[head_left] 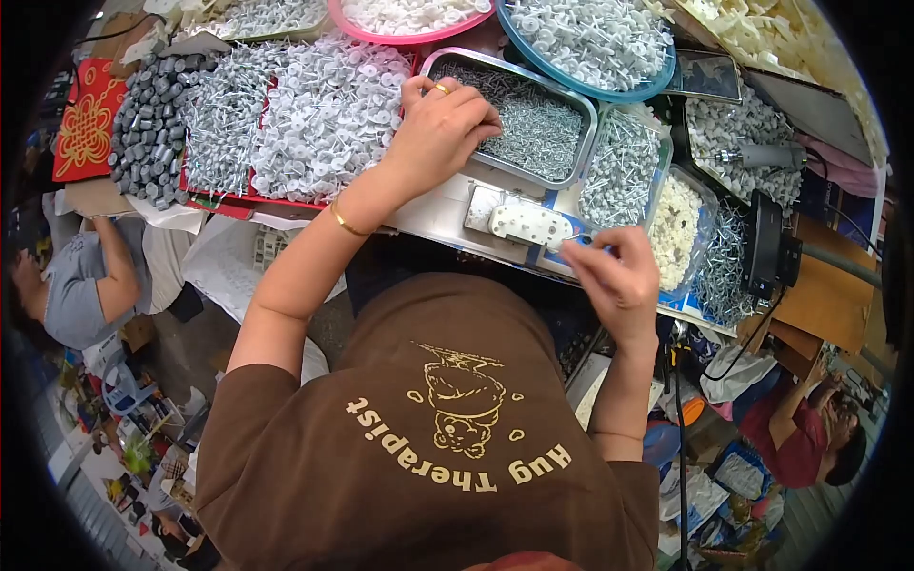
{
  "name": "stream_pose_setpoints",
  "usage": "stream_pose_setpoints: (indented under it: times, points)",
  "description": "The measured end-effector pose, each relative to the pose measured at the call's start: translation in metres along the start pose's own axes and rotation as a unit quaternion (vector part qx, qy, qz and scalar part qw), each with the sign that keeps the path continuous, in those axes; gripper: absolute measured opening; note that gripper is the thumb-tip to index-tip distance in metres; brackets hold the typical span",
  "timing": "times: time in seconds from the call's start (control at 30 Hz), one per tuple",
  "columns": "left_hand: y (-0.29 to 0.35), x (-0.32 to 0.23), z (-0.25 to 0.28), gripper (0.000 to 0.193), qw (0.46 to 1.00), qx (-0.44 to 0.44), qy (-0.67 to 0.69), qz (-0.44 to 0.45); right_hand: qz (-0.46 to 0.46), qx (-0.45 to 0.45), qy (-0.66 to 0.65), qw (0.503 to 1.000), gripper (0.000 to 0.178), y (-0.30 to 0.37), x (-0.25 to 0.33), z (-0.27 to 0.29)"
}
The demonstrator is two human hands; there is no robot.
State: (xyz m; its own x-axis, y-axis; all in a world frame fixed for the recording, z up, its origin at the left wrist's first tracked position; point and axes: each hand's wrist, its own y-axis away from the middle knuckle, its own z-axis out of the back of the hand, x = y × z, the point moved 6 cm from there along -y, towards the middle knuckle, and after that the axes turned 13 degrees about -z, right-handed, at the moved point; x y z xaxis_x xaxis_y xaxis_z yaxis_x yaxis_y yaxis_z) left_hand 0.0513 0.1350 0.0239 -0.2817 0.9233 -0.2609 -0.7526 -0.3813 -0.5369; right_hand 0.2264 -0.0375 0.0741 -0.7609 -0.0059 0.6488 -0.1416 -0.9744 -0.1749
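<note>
My left hand (440, 130) is curled over the near left part of a metal tray (586, 143) full of small screws (538, 133). Its fingertips are bunched together, and whatever they may hold is hidden. Just right of a white block with small holes (531, 226), my right hand (619, 279) has thumb and fingers drawn together in a pinch. Something thin and small may be at its fingertips, too small to name. The white block rests against a metal fixture (483, 206) at the table's front edge.
Left lie white disc-headed nails (328, 124), loose metal nails (224, 119) and grey cylinders (152, 124). A pink basin (414, 36) and blue basin (669, 71) stand behind. Rightward are cream pieces (674, 228), more nails (725, 262) and a black device (764, 247). Other people sit at both sides.
</note>
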Motion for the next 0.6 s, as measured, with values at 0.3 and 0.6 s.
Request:
stream_pose_setpoints:
  times: [0.3,0.6]
  points:
    - [0.020,-0.054,0.021,0.005,0.976,0.044,0.212,0.034,-0.036,-0.069,0.004,0.997,0.009,-0.077,-0.033,-0.029]
    - [-0.009,-0.020,0.004,0.010,1.000,-0.004,0.008,0.001,-0.035,-0.021,0.030,0.999,0.008,-0.087,-0.037,-0.055]
